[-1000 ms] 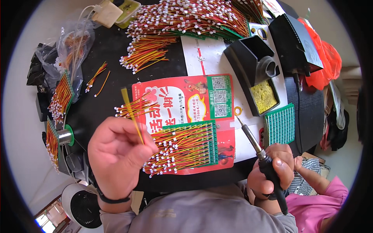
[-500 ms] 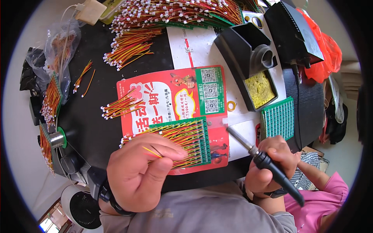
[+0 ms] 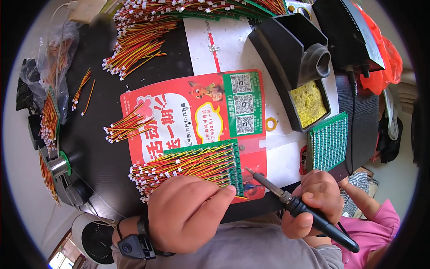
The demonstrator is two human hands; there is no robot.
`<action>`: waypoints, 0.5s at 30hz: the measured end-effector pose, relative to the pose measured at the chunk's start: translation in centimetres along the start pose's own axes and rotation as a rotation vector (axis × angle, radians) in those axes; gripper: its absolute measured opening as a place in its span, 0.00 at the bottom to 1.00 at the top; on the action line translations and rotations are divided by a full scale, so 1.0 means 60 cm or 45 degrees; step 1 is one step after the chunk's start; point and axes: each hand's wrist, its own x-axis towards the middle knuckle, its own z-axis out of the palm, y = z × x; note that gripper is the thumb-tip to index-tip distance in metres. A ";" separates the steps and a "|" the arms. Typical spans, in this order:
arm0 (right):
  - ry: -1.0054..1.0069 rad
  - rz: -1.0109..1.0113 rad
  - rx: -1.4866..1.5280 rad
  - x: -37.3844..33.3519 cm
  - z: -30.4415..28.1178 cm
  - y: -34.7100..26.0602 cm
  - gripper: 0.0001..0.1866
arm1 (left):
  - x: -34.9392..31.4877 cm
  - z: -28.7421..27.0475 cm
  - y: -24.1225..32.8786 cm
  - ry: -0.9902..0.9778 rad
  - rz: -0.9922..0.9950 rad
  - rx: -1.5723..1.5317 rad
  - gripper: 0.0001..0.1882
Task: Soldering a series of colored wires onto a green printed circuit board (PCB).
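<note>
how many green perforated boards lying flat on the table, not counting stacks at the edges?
2: one circuit board loaded with wires under the left hand, one bare board right of the sponge tray. Stacks along the edges may hide more.

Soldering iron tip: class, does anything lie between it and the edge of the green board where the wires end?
Nothing visible does. The soldering iron tip, held by the right hand, sits just right of the green board, only red paper between.

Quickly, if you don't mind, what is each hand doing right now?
Left hand: closed, pinching a wire at the green board.
Right hand: closed on the soldering iron.
</note>
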 end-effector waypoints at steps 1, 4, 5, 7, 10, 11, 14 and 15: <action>-0.038 -0.002 0.018 0.002 -0.002 -0.001 0.21 | 0.002 0.003 -0.001 -0.003 0.015 0.062 0.15; -0.048 0.017 -0.010 -0.001 0.009 -0.002 0.20 | 0.000 0.009 -0.003 -0.026 0.052 0.189 0.16; -0.021 0.038 -0.056 -0.002 0.014 -0.001 0.20 | -0.001 0.011 -0.004 -0.045 0.073 0.253 0.16; -0.028 0.052 -0.052 0.001 0.015 -0.002 0.20 | -0.003 0.015 -0.008 -0.027 0.116 0.332 0.13; -0.044 0.065 -0.053 0.002 0.016 -0.004 0.19 | -0.003 0.016 -0.008 -0.003 0.151 0.429 0.11; -0.053 0.063 -0.060 0.002 0.016 -0.003 0.19 | -0.003 0.017 -0.009 0.005 0.146 0.446 0.10; -0.100 0.023 0.011 0.005 0.005 0.000 0.20 | -0.004 0.021 -0.011 -0.004 0.125 0.438 0.10; -0.107 0.028 0.011 0.007 0.006 0.000 0.20 | -0.003 0.021 -0.013 -0.004 0.118 0.433 0.10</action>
